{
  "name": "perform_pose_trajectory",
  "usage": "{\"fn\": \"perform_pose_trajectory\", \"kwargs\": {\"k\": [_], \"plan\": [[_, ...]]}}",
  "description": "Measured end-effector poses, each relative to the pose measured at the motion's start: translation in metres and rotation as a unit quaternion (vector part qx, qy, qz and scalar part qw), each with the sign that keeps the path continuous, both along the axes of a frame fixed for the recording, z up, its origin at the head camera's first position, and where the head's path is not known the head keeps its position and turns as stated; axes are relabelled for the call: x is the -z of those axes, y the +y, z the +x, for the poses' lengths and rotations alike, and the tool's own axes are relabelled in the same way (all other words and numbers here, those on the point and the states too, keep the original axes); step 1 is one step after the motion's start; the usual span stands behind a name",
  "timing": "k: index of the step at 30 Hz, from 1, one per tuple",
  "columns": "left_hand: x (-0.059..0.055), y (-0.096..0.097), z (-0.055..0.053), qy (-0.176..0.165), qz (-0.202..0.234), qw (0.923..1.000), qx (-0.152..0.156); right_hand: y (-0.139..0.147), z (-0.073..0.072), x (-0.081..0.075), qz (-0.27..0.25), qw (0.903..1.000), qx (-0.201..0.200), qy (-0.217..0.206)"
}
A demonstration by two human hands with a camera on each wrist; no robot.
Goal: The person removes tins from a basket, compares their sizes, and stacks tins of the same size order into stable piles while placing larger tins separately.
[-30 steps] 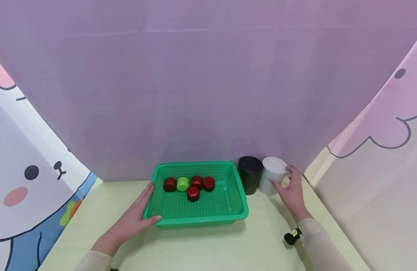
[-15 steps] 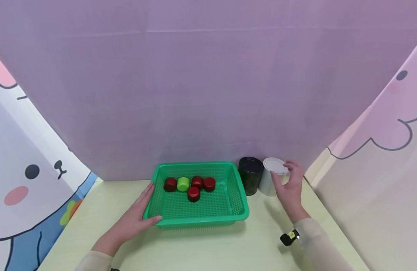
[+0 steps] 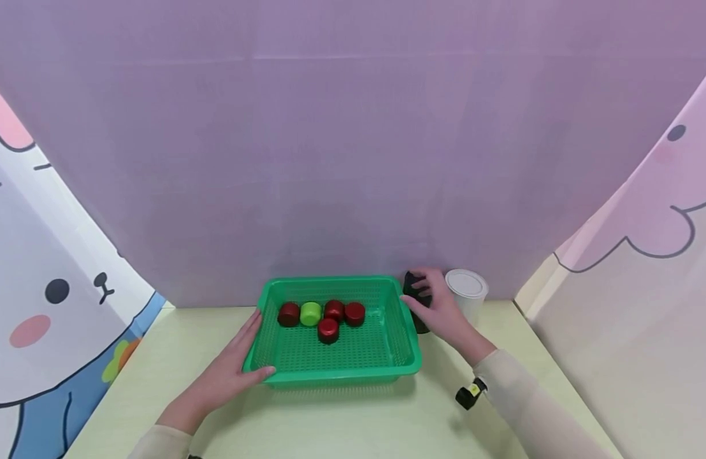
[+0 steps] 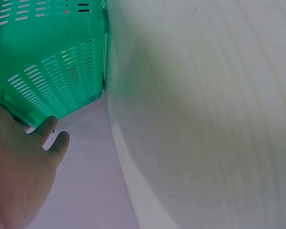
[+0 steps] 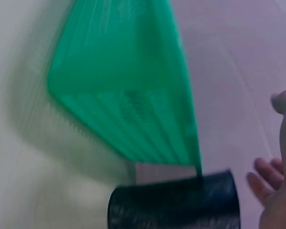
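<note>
My left hand (image 3: 223, 376) rests against the left end of the green plastic basket (image 3: 353, 375), its fingers stretched along that side and the thumb over the front corner. In the left wrist view, fingertips of this hand (image 4: 19, 167) show by the basket's perforated wall. Over the black can (image 5: 174, 205) at the basket's right is my right hand (image 3: 441, 312), fingers spread and loosely bent. The right wrist view shows that hand (image 5: 281, 191) apart from the can. Inside the basket lie a light-green cylinder (image 3: 310, 313) and several short dark-red cylinders (image 3: 328, 331).
A white can (image 3: 466, 284) with a white lid stands upright just right of the black one. Behind everything rises a purple cloth wall (image 3: 341, 159), with printed curtains (image 3: 60, 357) at the sides. All stands on a pale wooden table (image 3: 330, 424).
My right hand has left the white can, moving left to above the black can. The left hand and the basket stay where they were.
</note>
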State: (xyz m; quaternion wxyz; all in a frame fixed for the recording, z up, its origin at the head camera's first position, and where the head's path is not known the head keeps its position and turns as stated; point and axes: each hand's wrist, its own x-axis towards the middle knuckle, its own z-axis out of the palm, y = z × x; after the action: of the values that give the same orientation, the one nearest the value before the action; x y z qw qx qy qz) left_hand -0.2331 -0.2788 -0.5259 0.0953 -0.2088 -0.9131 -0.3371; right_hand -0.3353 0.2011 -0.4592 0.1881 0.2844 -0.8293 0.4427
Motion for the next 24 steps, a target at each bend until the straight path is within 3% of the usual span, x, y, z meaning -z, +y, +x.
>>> {"fn": "perform_pose_trajectory", "kwargs": {"k": [4, 11, 17, 24], "plan": [[-0.001, 0.001, 0.001, 0.002, 0.000, 1.0000, 0.001, -0.016, -0.002, -0.010, 0.045, 0.9964, -0.026, -0.067], [-0.004, 0.002, 0.002, 0.008, 0.002, 0.9999, 0.006, -0.046, -0.017, -0.019, 0.110, 0.9897, -0.054, -0.074], [-0.003, 0.001, 0.002, 0.004, 0.003, 1.0000, 0.005, -0.065, -0.030, -0.022, 0.122, 0.9841, -0.067, -0.110], [-0.003, 0.002, 0.002, 0.004, 0.002, 1.0000, 0.005, -0.078, -0.047, -0.013, 0.127, 0.9771, -0.088, -0.146]]}}
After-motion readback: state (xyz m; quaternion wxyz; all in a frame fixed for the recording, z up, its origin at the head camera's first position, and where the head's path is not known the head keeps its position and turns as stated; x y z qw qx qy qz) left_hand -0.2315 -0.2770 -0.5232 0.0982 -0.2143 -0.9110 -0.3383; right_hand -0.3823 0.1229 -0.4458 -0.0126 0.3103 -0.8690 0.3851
